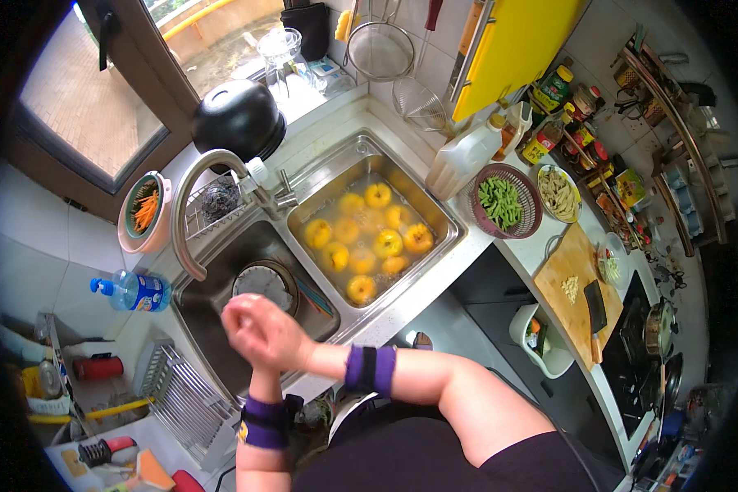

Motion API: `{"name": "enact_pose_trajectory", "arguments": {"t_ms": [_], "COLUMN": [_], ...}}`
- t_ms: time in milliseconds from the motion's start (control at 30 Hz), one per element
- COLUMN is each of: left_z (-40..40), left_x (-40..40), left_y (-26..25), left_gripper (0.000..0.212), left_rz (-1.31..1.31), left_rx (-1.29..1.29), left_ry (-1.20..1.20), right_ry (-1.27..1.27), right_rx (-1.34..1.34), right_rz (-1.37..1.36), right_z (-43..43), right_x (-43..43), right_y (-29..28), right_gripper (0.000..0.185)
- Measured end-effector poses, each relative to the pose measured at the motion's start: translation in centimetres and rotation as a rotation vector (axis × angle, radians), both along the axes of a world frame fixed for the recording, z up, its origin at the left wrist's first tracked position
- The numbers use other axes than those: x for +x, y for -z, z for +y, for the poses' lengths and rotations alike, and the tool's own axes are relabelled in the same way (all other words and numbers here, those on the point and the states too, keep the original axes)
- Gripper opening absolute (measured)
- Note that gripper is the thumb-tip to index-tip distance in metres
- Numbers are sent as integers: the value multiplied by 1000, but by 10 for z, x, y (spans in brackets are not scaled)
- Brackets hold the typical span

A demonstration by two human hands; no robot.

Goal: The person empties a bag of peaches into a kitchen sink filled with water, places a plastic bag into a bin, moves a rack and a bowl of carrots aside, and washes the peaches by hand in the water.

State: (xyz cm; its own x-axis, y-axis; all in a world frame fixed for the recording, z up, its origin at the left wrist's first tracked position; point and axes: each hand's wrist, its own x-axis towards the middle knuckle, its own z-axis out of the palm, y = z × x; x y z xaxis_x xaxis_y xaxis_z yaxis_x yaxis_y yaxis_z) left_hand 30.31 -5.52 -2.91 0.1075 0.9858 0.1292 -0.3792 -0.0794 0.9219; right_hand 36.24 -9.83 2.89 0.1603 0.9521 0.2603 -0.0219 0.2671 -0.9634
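Observation:
My right hand point(285, 344) and my left hand point(241, 323) are pressed together over the left sink basin point(206, 326), both wrists in purple bands. The fingers overlap, so part of the left hand is hidden. Nothing else shows between them. The curved spout of a metal faucet point(183, 215) ends just above and left of the hands. Beneath them in the basin sit a round pan-like vessel with a pale disc point(262, 284) and several thin coloured sticks point(312, 296). The right basin point(452, 230) holds cloudy water with several round yellow fruits point(387, 243).
Left of the sink stand a blue pump bottle point(138, 291) and a slatted metal dish rack point(187, 393). On the right counter are a basket of cut green beans point(500, 202), a plate of pale strips point(558, 194), and a wooden cutting board point(566, 261) bearing a cleaver point(595, 306).

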Motion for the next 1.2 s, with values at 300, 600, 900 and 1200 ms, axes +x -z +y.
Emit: {"name": "enact_pose_trajectory", "arguments": {"t_ms": [300,600,900,1200], "left_z": [-31,-31,10,43], "left_x": [7,76,139,154], "left_y": [50,47,113,156], "left_gripper": [23,15,21,19], "left_rz": [996,1336,1287,768], "left_rx": [92,397,-304,-1455], "left_ry": [70,275,605,539], "right_ry": [99,95,391,544], "right_rx": [-243,-331,-505,-660], "right_rz": [-489,-460,-220,-42], "right_z": [-43,-90,-90,-92], "right_x": [73,143,201,223], "right_y": [93,105,134,133], "right_gripper": [36,30,27,31]}}
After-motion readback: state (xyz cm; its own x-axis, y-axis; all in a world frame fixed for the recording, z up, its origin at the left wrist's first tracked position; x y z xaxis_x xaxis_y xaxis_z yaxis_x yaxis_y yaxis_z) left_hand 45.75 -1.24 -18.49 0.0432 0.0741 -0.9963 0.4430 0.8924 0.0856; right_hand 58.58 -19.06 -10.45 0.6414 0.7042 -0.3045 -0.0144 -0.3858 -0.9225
